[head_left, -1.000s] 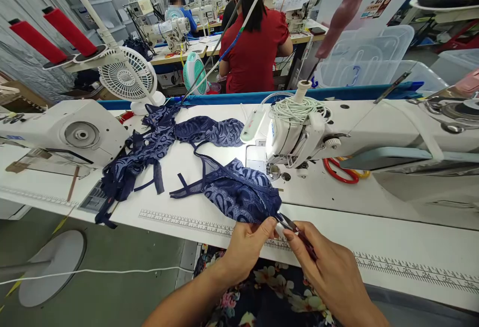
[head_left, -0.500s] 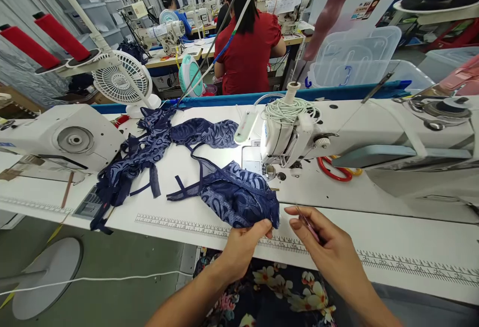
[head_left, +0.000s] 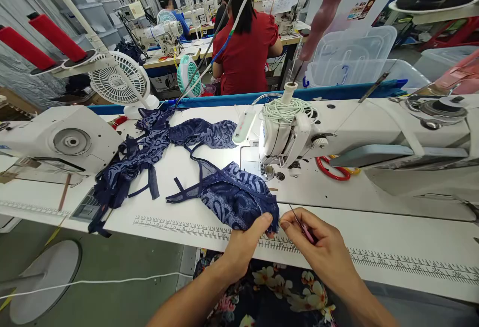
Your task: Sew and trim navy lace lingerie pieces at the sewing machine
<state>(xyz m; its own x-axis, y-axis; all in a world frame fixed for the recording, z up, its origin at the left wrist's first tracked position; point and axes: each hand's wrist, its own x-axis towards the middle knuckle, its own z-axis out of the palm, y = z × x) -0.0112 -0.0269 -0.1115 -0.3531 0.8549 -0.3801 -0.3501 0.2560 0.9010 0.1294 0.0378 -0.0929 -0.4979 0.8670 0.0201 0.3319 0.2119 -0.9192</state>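
My left hand (head_left: pixel 247 242) pinches the right edge of a navy lace bra piece (head_left: pixel 235 197) lying on the white table, thumb on top. The piece has a patterned cup and narrow mesh straps running left. Just right of that edge, my right hand (head_left: pixel 318 242) is closed round a thin pointed tool with a pink handle (head_left: pixel 308 233). Its dark tip sticks up between the fingers, while its lower end is hidden in the palm. Thumb and forefinger of this hand meet close by the fabric edge; whether they pinch a thread there is too small to tell.
A white sewing machine (head_left: pixel 284 137) stands behind the bra piece, red-handled scissors (head_left: pixel 333 171) under its arm. More navy lace pieces (head_left: pixel 138 162) lie to the left, near a second machine (head_left: pixel 63 140). A printed ruler (head_left: pixel 411 264) runs along the front edge. A co-worker in red (head_left: pixel 243 52) sits beyond.
My right hand has moved slightly left, bringing its fingertips up to the bra piece's edge. The pink-handled tool has turned a little in its grip. My left hand keeps its hold.
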